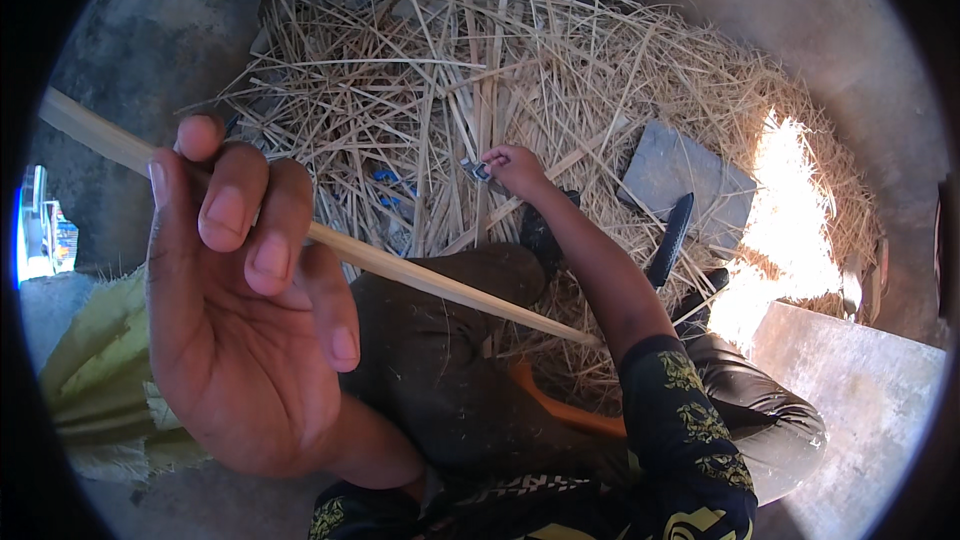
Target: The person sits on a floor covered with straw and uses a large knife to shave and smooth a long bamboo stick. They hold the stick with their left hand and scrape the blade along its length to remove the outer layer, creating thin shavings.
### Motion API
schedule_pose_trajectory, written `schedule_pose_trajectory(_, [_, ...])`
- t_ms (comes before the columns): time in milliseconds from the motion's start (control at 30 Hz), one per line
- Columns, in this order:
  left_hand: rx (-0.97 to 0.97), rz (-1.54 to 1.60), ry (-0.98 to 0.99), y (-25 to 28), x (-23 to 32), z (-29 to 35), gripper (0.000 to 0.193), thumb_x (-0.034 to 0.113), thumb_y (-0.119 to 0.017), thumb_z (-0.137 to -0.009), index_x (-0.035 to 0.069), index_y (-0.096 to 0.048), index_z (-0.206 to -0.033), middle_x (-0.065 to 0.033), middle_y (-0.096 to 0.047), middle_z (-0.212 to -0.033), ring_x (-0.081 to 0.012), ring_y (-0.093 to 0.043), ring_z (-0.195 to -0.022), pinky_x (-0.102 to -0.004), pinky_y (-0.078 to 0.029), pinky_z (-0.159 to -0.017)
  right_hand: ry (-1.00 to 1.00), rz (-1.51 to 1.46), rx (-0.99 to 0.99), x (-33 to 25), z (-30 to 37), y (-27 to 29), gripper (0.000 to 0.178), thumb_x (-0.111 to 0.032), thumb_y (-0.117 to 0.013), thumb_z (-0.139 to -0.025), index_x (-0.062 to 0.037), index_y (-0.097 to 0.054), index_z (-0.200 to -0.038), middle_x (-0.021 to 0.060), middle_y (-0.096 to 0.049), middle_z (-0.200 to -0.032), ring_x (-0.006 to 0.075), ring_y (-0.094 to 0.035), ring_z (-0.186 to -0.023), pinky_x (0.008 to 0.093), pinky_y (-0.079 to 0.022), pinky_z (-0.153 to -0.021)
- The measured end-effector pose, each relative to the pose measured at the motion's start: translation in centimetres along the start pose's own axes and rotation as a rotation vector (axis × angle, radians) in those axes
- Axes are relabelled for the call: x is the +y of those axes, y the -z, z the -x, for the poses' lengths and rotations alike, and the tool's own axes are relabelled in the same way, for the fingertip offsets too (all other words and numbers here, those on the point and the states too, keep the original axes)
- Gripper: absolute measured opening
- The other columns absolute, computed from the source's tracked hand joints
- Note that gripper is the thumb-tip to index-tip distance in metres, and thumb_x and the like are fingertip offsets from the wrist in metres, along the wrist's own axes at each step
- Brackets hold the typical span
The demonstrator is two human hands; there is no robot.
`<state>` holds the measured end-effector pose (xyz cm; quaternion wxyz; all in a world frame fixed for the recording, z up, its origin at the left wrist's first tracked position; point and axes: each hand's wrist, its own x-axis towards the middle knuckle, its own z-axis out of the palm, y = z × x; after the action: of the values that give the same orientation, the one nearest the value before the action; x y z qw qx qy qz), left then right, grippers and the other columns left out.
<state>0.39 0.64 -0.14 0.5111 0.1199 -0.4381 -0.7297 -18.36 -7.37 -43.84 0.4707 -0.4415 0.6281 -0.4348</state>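
Close in front of me at the left, my left hand (245, 340) is raised with its palm toward me. Its thumb and curled fingers grip a long, pale bamboo strip (430, 283). The strip slants from the upper left, behind the fingers, down across my lap to below my right forearm. Farther off, my right hand (516, 171) is closed at a small metal piece (476, 170) over the heap of shavings. Its fingertips pinch that piece; which tool it is, I cannot make out.
A wide heap of bamboo shavings and strips (360, 105) spreads beyond my legs. On it lie a grey flat stone block (690, 175), a dark textured handle or sheath (672, 240) and blue scraps (390, 180). An orange curved object (565, 410) is under my leg; yellow-green cloth (100, 360) lies left.
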Motion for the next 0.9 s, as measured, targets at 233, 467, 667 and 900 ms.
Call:
schedule_pose_trajectory(233, [0.004, -0.012, 0.008, 0.2, 0.1, 0.1, 0.025, 0.009, -0.034, -0.105, -0.004, -0.034, -0.126, -0.0059, -0.042, -0.094, -0.0135, -0.043, -0.082, -0.0221, -0.045, -0.041, -0.049, -0.052, -0.067, 0.0, 1.5, 0.2, 0.021, -0.007, -0.069, -0.084, -0.0029, -0.071, -0.104, 0.0041, -0.069, -0.085, 0.0093, -0.064, -0.077, 0.0252, -0.053, -0.069])
schedule_pose_trajectory(467, [0.015, -0.023, 0.017, 0.2, 0.3, 0.3, 0.027, 0.006, -0.037, -0.103, -0.004, -0.032, -0.128, -0.0065, -0.041, -0.095, -0.0142, -0.043, -0.083, -0.0225, -0.043, -0.042, 0.073, 0.048, -0.018, -0.7, 3.5, -0.4, 0.023, -0.011, -0.071, -0.085, -0.0017, -0.070, -0.106, 0.0053, -0.069, -0.088, 0.0104, -0.064, -0.079, 0.0265, -0.053, -0.074])
schedule_pose_trajectory(667, [0.025, 0.004, 0.023, -0.4, 0.0, 0.0, 0.027, 0.006, -0.037, -0.103, -0.005, -0.032, -0.127, -0.0066, -0.041, -0.095, -0.0143, -0.043, -0.083, -0.0224, -0.044, -0.043, 0.042, 0.003, -0.008, 0.0, 3.2, 0.7, 0.023, -0.012, -0.065, -0.088, -0.0012, -0.069, -0.108, 0.0069, -0.071, -0.094, 0.0117, -0.064, -0.080, 0.0271, -0.053, -0.077])
schedule_pose_trajectory(900, [0.049, 0.005, 0.019, 0.2, 0.3, 0.0, 0.025, 0.007, -0.034, -0.104, -0.004, -0.031, -0.126, -0.0065, -0.040, -0.094, -0.0146, -0.042, -0.082, -0.0227, -0.045, -0.043, 0.099, 0.002, 0.114, -2.6, 5.3, 3.8, 0.021, -0.013, -0.059, -0.088, -0.0013, -0.071, -0.102, 0.0135, -0.071, -0.085, 0.0202, -0.068, -0.078, 0.0314, -0.053, -0.074])
